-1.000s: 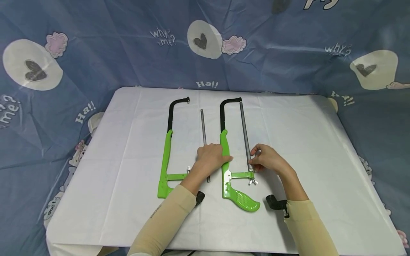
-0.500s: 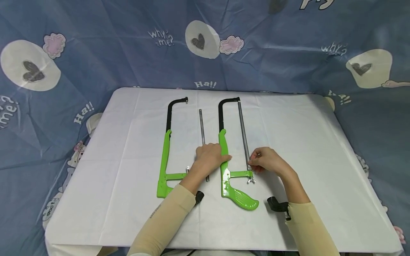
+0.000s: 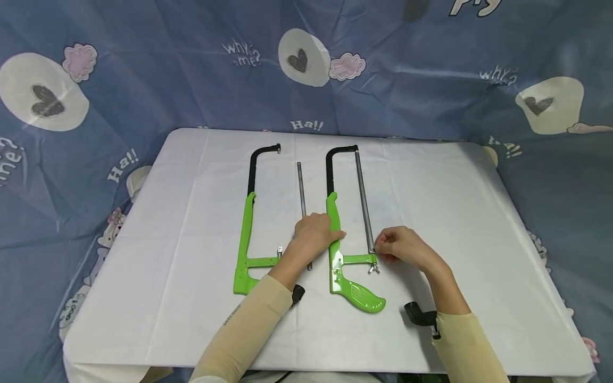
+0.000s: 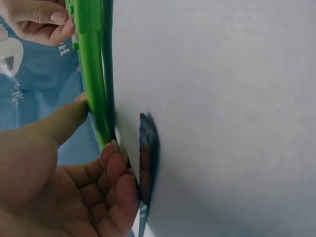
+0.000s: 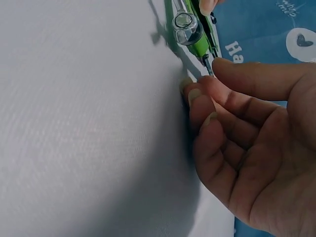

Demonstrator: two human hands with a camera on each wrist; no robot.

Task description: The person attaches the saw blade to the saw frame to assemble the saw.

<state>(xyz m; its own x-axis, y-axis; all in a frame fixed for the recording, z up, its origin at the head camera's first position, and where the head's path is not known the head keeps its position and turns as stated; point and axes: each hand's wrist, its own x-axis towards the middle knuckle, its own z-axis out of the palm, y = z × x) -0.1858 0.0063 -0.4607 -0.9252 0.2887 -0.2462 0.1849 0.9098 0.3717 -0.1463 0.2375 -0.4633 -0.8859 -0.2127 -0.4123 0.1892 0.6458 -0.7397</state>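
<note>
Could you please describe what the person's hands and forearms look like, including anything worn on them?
The left hand and right hand are bare. The left sleeve and right sleeve are beige and close-fitting, ending short of the hands; the left one bears a dark marking too small to read. A black device juts from each sleeve's end.

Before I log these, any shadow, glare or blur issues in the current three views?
Head: fairly sharp; a soft shadow on the white cloth below the right grip, small highlights on the right saw's green handle. Left wrist: dim, cloth greyish. Right wrist: broad soft shadow across the cloth, bright glints on the metal fitting.
</note>
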